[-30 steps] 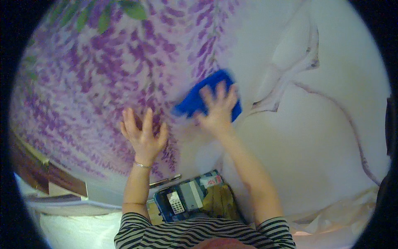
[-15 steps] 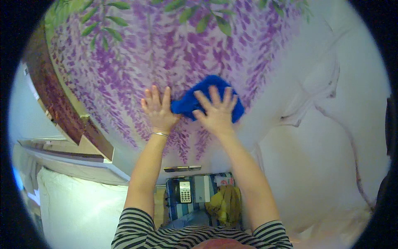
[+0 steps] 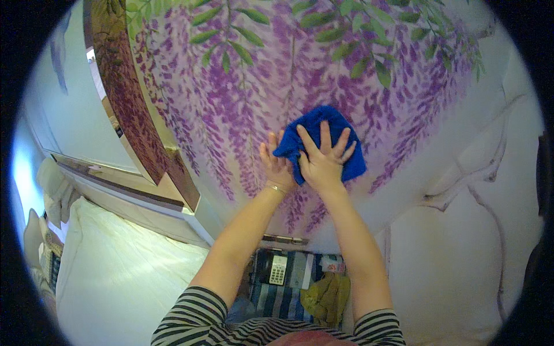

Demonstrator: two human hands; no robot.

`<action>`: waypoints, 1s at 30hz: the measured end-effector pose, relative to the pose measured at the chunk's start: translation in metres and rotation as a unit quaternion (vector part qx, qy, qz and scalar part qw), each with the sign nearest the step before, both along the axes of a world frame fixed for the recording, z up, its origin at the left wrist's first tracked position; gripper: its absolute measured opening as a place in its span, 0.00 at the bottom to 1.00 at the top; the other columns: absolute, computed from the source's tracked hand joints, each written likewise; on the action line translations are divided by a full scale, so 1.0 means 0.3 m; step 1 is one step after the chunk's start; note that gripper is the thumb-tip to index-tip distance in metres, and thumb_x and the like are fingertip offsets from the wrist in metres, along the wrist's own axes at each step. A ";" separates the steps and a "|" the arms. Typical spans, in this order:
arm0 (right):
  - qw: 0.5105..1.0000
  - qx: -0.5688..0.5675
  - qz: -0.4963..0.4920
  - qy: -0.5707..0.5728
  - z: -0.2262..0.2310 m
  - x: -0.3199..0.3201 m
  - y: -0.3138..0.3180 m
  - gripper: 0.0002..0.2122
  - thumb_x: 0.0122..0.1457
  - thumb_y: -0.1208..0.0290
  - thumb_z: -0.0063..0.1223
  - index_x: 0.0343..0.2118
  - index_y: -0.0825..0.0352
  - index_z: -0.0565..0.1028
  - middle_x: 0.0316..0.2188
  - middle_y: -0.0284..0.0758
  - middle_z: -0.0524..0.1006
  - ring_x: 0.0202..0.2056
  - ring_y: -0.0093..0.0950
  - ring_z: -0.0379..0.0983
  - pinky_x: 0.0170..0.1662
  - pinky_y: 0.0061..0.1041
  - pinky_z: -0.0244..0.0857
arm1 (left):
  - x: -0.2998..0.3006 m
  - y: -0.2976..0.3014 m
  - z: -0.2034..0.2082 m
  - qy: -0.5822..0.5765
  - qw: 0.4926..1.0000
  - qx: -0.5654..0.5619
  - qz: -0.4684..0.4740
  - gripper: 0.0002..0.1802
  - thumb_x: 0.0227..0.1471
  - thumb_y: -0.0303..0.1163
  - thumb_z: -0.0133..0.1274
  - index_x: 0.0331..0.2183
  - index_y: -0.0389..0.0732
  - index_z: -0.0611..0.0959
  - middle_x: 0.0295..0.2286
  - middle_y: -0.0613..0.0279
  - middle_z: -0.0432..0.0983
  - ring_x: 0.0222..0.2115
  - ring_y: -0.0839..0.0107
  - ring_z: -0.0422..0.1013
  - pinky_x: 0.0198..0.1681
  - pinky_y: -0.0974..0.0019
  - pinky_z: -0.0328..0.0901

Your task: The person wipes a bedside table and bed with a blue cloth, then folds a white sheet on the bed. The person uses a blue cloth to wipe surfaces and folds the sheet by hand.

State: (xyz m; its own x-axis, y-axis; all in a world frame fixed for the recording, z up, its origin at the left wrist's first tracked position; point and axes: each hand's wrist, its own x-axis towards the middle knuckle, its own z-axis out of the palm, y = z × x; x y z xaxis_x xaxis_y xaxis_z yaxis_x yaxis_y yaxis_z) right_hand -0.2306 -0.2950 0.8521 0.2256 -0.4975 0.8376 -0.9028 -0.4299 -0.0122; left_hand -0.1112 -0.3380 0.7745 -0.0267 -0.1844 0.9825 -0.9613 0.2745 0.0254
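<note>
A blue cloth point(image 3: 318, 117) lies pressed against a wall painted with purple hanging flowers point(image 3: 222, 109). My right hand point(image 3: 326, 161) is flat on top of it, fingers spread. The cloth shows between and around those fingers, bunched at its left corner. Just left of the cloth, my left hand point(image 3: 278, 166) rests on the wall, fingers extended and a thin bracelet at the wrist. Its thumb side is partly covered by the cloth's edge.
Below my arms, a striped blue surface point(image 3: 277, 297) bears a keypad device point(image 3: 278, 270) and a yellow-brown cloth point(image 3: 328, 297). A dark patterned trim point(image 3: 124, 86) edges the mural on the left. A pale-covered bed or cushion point(image 3: 121, 277) lies lower left.
The view has shifted, so the mural sits farther right. My right hand and the cloth have moved slightly up the wall; my left hand has come closer, up against the cloth.
</note>
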 end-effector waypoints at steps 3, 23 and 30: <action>0.999 -0.044 -0.009 -0.023 0.066 -0.067 -0.017 0.26 0.53 0.44 0.46 0.57 0.38 0.64 0.64 0.35 0.49 0.62 0.56 0.30 0.57 0.66 0.23 | 0.004 0.020 0.000 -0.025 0.999 0.044 0.016 0.38 0.48 0.58 0.44 0.54 0.42 0.67 0.59 0.47 0.51 0.62 0.47 0.41 0.57 0.38 0.38; 0.978 -0.200 0.010 0.051 0.054 0.610 -0.048 0.25 0.53 0.36 0.38 0.52 0.36 0.70 0.61 0.28 0.57 0.61 0.50 0.43 0.56 0.61 0.33 | 0.613 0.294 0.180 0.001 0.973 -0.006 -0.230 0.31 0.46 0.41 0.54 0.52 0.41 0.67 0.56 0.39 0.48 0.59 0.40 0.43 0.59 0.41 0.39; 0.973 -0.220 0.039 -0.052 0.635 0.825 -0.034 0.32 0.41 0.39 0.56 0.52 0.39 0.69 0.61 0.27 0.55 0.63 0.52 0.34 0.55 0.67 0.33 | 0.704 0.313 0.366 0.070 0.975 0.009 -0.209 0.37 0.51 0.37 0.50 0.57 0.35 0.56 0.58 0.34 0.39 0.59 0.40 0.40 0.60 0.44 0.38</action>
